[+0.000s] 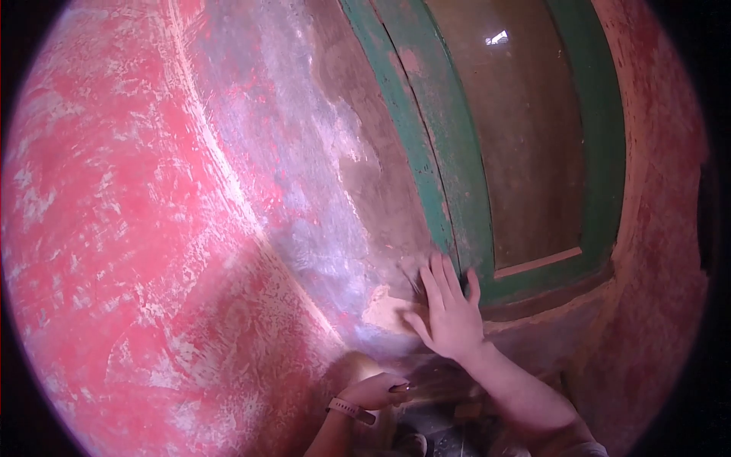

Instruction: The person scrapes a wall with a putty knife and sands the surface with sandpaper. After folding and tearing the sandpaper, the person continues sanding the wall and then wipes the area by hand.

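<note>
My right hand (449,314) reaches up with its fingers stretched out and thumb apart, at the lower left corner of a green window frame (476,198). Its fingertips lie over the meeting line of frame and plaster; nothing shows in its grip. Lower and to the left is my left hand (375,391), fingers curled together. A small piece of something dark with a bright edge shows at its fingertips, too little to name. A band with a watch (352,410) is on the left wrist. Beside the right thumb lies a pale bare patch of wall (390,311).
A red, white-smeared wall (129,228) fills the left and meets the patchy purple-grey wall (282,152) at a corner. The window pane (525,137) has a bright reflection. Below the hands, dark items on the floor (449,438) are hard to make out.
</note>
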`<state>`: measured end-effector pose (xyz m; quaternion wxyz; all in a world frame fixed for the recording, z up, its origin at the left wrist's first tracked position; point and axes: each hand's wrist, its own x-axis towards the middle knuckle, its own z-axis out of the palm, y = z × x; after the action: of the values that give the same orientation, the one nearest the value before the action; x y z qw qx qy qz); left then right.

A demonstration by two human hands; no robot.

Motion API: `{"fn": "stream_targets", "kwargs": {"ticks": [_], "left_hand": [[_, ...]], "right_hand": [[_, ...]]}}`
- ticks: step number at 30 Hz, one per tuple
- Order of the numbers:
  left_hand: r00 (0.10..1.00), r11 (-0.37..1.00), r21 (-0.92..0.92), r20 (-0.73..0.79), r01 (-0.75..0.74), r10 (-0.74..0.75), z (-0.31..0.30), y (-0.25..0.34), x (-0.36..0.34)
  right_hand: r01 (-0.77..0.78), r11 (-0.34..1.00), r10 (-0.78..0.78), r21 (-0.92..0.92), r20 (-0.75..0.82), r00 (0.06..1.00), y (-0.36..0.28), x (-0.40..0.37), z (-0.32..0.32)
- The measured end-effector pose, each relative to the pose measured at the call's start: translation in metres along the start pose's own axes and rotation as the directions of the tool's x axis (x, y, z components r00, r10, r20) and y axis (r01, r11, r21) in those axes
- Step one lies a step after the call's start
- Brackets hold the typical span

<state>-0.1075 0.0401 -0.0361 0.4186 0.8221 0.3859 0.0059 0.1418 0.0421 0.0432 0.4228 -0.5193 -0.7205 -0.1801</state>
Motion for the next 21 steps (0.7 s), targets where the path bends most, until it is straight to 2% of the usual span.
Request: {"fn": "stream_targets", "kwargs": {"ticks": [2, 3, 6, 7, 8, 11, 14, 15, 18, 20, 21], "left_hand": [[1.000, 1.000, -0.009, 0.013, 0.006, -0.006, 0.001, -0.004, 0.002], [1.000, 1.000, -0.026, 0.011, 0.004, -0.004, 0.001, -0.006, 0.002], [1.000, 1.000, -0.024, 0.009, 0.008, -0.007, -0.006, -0.009, 0.005], [1.000, 1.000, -0.005, 0.014, 0.022, -0.022, -0.005, -0.010, 0.007], [0.999, 0.999, 0.013, 0.021, 0.039, -0.040, -0.002, -0.012, 0.008], [0.995, 0.984, 0.157, -0.043, -0.084, 0.092, -0.001, 0.008, 0.012], [0.999, 0.999, 0.033, -0.028, -0.029, 0.030, 0.008, 0.002, 0.015], [0.999, 0.998, 0.047, -0.024, -0.030, 0.032, 0.007, -0.002, 0.015], [0.999, 0.995, 0.098, -0.010, -0.033, 0.034, 0.004, -0.006, 0.014], [1.000, 0.986, 0.165, -0.004, -0.019, 0.020, 0.001, -0.003, 0.012], [0.999, 0.990, 0.136, -0.017, -0.035, 0.038, 0.002, 0.001, 0.011]], "right_hand": [[-0.011, 1.000, 0.012, -0.007, 0.103, 0.995, 0.008, -0.036, 0.027], [-0.008, 1.000, 0.007, 0.012, 0.055, 0.998, 0.009, -0.048, 0.043], [-0.088, 0.996, 0.087, 0.004, 0.070, 0.994, -0.006, -0.040, 0.042], [-0.091, 0.994, 0.089, 0.053, 0.041, 0.995, -0.014, -0.028, 0.029], [-0.069, 0.997, 0.069, 0.023, 0.025, 0.997, -0.019, -0.012, 0.013], [-0.016, 0.999, 0.015, -0.052, -0.025, 1.000, -0.020, 0.019, -0.015], [-0.003, 0.992, 0.014, -0.127, 0.088, 0.996, -0.002, -0.020, 0.021], [-0.016, 0.995, 0.031, -0.103, 0.148, 0.988, 0.003, -0.044, 0.038], [-0.004, 0.997, 0.015, -0.078, 0.142, 0.990, 0.002, -0.050, 0.043], [-0.026, 0.999, 0.029, -0.043, 0.079, 0.996, -0.014, -0.019, 0.017], [-0.021, 0.999, 0.022, -0.026, 0.044, 0.999, -0.020, -0.002, 0.002]]}}
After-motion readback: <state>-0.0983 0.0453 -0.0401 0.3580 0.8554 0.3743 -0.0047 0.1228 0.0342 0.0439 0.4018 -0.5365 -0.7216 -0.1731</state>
